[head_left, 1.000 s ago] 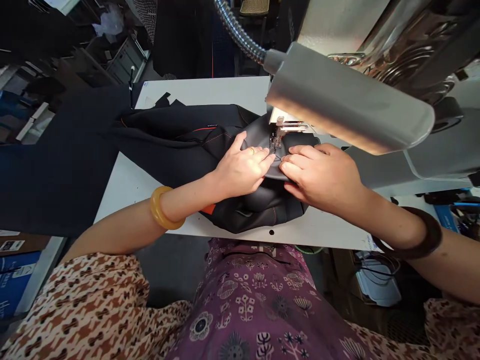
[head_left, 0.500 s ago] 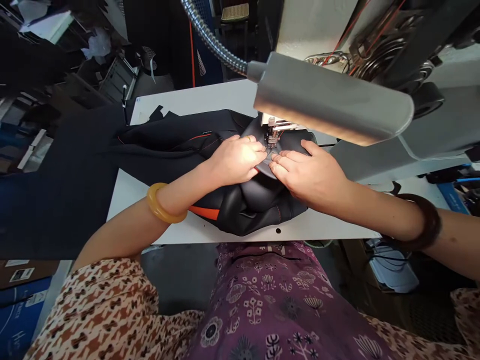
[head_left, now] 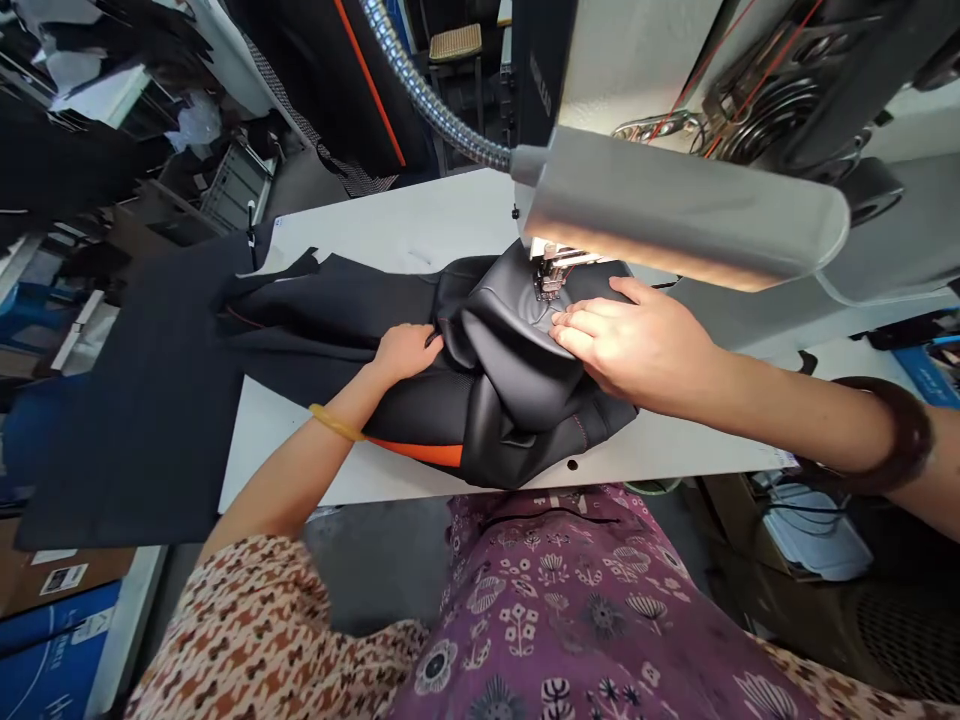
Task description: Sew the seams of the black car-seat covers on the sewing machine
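Left hand: fingers curled shut on a fold of the black leather-like cover, thumb side tucked into the crease; a slim yellow bangle sits on that wrist. Right hand: laid flat and spread on top of the cover, grasping nothing, with the fingers stretched out together and pressing the material just beside the metal presser foot; a broad dark brown bangle is on that forearm. Cover: smooth, bunched in thick folds, with orange stitching and an orange stripe along its near edge. It lies at the middle of the white tabletop, its upper part under the presser foot, its lower edge near the table's front edge, and a flatter part running out to the left. Pale grey sewing machine: stands over the cover on the right, with red thread across its upper parts. Grey metal lamp head: on a ribbed flexible neck, hanging directly above the right hand. Flat dark cloth: draped over the table's left end. Blue cartons: below, at far left.
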